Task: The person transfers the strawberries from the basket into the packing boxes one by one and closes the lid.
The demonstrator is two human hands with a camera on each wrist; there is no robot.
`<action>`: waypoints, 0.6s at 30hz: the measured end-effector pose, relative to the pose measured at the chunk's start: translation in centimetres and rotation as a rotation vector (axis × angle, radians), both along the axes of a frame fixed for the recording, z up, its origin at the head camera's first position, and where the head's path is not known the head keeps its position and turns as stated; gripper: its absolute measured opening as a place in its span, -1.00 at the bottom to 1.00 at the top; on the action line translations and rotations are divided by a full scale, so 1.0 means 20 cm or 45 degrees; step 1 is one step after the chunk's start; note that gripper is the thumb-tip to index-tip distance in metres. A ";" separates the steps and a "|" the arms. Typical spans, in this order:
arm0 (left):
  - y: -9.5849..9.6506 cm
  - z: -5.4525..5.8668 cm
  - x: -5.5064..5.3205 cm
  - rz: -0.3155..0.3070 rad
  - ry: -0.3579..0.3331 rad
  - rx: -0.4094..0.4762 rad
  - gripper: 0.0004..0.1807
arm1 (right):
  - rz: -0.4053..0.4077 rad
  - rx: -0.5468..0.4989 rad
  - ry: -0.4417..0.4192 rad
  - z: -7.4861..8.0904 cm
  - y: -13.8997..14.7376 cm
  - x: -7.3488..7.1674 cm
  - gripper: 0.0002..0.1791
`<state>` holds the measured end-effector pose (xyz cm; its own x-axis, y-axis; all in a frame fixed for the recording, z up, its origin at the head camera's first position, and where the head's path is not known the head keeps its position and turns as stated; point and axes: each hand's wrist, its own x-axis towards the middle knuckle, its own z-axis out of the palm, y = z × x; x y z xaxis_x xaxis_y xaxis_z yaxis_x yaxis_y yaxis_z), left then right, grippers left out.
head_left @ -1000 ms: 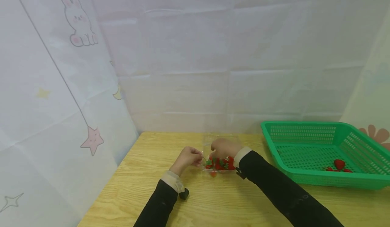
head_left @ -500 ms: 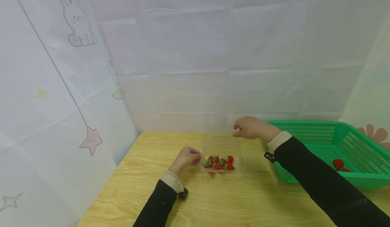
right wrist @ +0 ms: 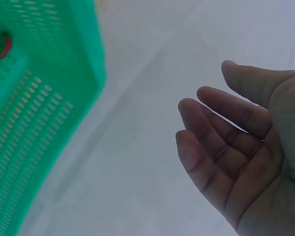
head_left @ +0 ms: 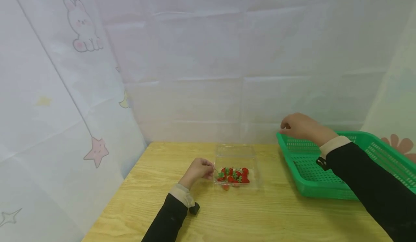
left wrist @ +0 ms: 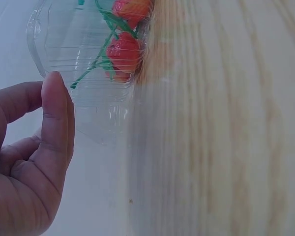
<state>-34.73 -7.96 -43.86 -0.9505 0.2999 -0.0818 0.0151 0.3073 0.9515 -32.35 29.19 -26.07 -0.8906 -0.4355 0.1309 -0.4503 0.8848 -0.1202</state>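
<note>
A clear plastic box (head_left: 235, 160) with its lid raised at the back stands on the table. Several red strawberries (head_left: 238, 175) with green stems lie inside it. At the box's left side, my left hand (head_left: 199, 169) pinches the edge between thumb and fingers; in the left wrist view the fingertips meet at the clear wall. My right hand (head_left: 300, 126) hangs above the back left corner of a green plastic basket (head_left: 297, 175). Its fingers are loosely bent with nothing between them, as the right wrist view shows. My right forearm hides much of the basket.
The wooden table (head_left: 208, 216) ends at a white sheet (head_left: 195, 54) hung behind it. Another printed sheet (head_left: 48, 126) runs along the left side. A bit of a strawberry (right wrist: 5, 46) shows inside the basket in the right wrist view.
My right hand has lifted out of the box and travelled right to the basket, baring the strawberries in the box. The left hand has stayed at the box's edge.
</note>
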 end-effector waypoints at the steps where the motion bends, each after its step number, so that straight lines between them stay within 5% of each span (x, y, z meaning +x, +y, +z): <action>1: 0.00 0.00 0.00 -0.001 0.001 0.004 -0.86 | -0.003 0.002 -0.010 -0.01 0.02 -0.01 -0.76; 10: -0.01 0.01 0.00 -0.010 0.007 0.026 -0.85 | -0.031 0.036 -0.093 -0.15 0.22 -0.08 -0.81; 18: -0.03 -0.03 -0.01 -0.005 0.019 0.014 -0.82 | -0.043 -0.029 -0.348 -0.36 0.34 -0.20 -0.69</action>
<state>-35.01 -8.53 -44.43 -0.9504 0.3044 -0.0640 0.0308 0.2968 0.9544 -36.35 36.01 -33.31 -0.9082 -0.4046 -0.1067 -0.3687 0.8944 -0.2533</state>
